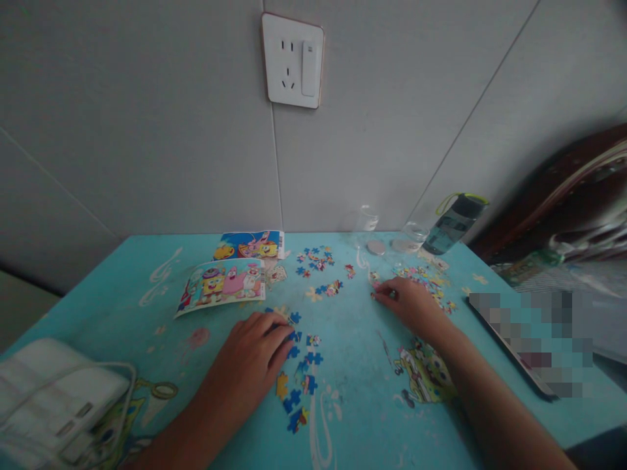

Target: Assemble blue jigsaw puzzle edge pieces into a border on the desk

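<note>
Left hand (257,346) lies flat on blue puzzle pieces (300,375); right hand (409,303) pinches one piece (376,295); no writing legible.

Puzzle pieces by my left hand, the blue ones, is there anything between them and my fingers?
Nothing visible. The left hand lies flat on the table with its fingertips already on the blue puzzle pieces. The reference picture lies farther back, out of the way.
</note>
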The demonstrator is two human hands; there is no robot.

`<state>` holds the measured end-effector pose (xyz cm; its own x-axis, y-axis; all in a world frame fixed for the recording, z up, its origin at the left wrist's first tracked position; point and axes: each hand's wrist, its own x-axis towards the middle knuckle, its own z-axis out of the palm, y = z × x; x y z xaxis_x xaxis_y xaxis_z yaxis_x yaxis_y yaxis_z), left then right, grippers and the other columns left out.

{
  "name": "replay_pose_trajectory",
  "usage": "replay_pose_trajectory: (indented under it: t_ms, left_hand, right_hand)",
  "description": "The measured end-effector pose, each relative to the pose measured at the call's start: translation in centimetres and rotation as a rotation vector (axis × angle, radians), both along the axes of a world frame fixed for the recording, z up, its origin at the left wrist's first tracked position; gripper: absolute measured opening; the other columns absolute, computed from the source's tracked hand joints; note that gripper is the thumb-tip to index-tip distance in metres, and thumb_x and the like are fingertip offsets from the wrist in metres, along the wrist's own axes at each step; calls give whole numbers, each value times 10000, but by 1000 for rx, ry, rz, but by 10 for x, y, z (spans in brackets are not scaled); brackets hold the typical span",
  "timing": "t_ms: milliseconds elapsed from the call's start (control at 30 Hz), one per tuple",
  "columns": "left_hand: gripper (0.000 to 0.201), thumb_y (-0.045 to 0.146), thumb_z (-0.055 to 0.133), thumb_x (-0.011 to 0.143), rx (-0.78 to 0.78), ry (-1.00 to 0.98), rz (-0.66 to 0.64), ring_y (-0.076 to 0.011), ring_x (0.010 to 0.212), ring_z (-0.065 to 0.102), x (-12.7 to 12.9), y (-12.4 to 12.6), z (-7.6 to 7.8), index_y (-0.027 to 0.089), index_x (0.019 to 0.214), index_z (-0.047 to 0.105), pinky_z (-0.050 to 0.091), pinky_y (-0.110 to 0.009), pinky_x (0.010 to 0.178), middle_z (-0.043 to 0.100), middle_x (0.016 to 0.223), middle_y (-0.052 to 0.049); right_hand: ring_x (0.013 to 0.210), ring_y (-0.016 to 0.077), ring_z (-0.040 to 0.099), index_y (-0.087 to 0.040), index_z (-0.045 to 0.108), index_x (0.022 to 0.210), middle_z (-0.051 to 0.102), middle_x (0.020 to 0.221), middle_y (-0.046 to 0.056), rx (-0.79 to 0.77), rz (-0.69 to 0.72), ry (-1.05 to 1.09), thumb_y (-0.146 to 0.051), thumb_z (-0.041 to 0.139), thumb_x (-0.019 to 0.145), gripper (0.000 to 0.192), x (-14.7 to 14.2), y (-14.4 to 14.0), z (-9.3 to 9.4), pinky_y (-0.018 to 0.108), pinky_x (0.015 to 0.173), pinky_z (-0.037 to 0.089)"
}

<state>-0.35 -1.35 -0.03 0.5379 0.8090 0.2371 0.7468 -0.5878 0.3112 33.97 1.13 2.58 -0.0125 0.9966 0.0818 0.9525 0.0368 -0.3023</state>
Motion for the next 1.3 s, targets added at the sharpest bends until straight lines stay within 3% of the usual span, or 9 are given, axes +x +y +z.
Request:
replay_pose_trajectory:
  t_ms: [300,433,767,1000,1300]
  left_hand:
    - [172,269,579,953,-3,-16,-1,-233,1006,572,1,2,-1,246,1095,674,462,-429,903,633,1086,-42]
    - [185,237,526,979,-11,-34,-4,-223,992,584,1,4,2,238,1088,676,471,-412,884,647,1077,-42]
    - [229,160,500,969,123,21,164,-246,1012,589,-11,13,14,207,1115,669,479,-434,918,654,1092,-67]
    - [234,142,482,964,76,5,82,-229,990,584,-7,10,10,212,1085,669,477,-408,884,652,1057,-58]
    - [240,168,495,960,47,-16,57,-233,1006,584,-9,11,-1,227,1109,673,467,-409,888,659,1085,-50]
  right_hand:
    - [785,216,663,-201,744,879,735,889,65,-30,1,-14,-369,602,885,219,4,4,-2,304,689,455]
    - [801,218,663,-201,738,949,736,911,65,-13,6,7,-387,607,881,237,5,3,-4,306,699,464]
    - [764,213,657,-207,739,900,736,878,63,-57,24,16,-399,595,880,240,7,4,-1,301,667,448]
    - [749,209,655,-199,734,858,727,820,57,-107,58,59,-341,550,902,237,8,1,9,308,673,443]
    - [738,197,649,-205,712,859,718,837,53,-152,83,90,-375,671,827,177,7,-2,4,300,658,459]
